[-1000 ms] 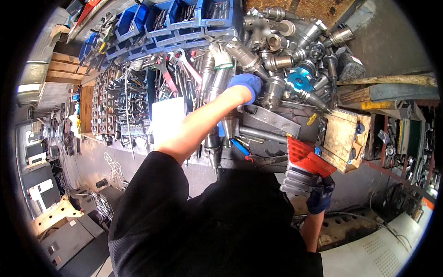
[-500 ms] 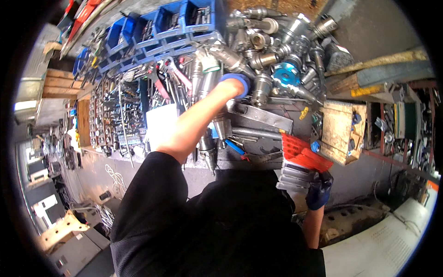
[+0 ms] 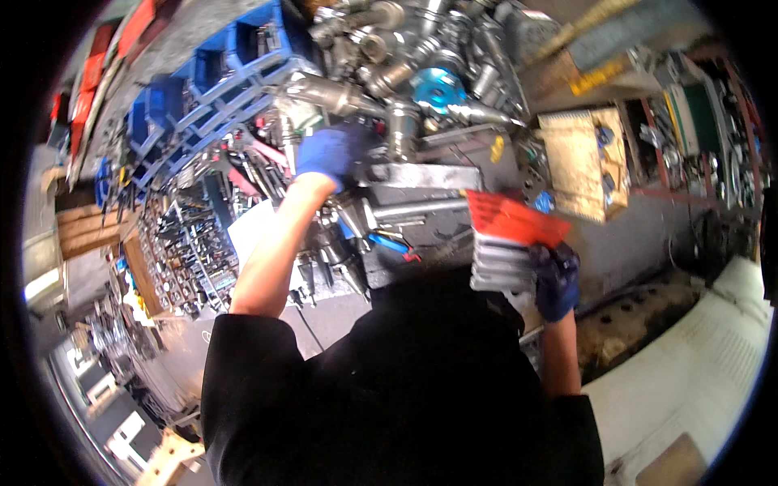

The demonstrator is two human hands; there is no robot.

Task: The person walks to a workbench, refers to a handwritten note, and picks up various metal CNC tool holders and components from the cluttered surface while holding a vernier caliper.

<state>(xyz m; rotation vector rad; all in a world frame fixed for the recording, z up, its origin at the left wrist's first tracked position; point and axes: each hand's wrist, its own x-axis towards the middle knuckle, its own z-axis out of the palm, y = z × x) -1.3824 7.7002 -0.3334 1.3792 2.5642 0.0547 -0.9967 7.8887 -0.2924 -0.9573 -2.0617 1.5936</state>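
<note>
My left hand [image 3: 328, 154], in a blue glove, reaches out over a crowded workbench and rests among several steel tool holders [image 3: 381, 77]. Its fingers curl beside a grey metal block [image 3: 425, 174]; the blur hides whether they grip anything. My right hand [image 3: 555, 279], also gloved in blue, holds a flat case [image 3: 506, 235] with a red lid and a grey ribbed body against the bench's front edge. A bright blue round part [image 3: 438, 89] lies among the holders beyond the left hand.
Blue storage bins [image 3: 219, 77] line the back left. Racks of small tools [image 3: 174, 259] and a white sheet [image 3: 255, 231] lie left of my arm. A wooden block [image 3: 579, 162] stands at the right, and pale floor sheeting [image 3: 697, 356] lies lower right.
The view has swung, so the bench sits higher and further left. My left hand has drawn back a little from the steel holders toward me. My right hand still holds the case.
</note>
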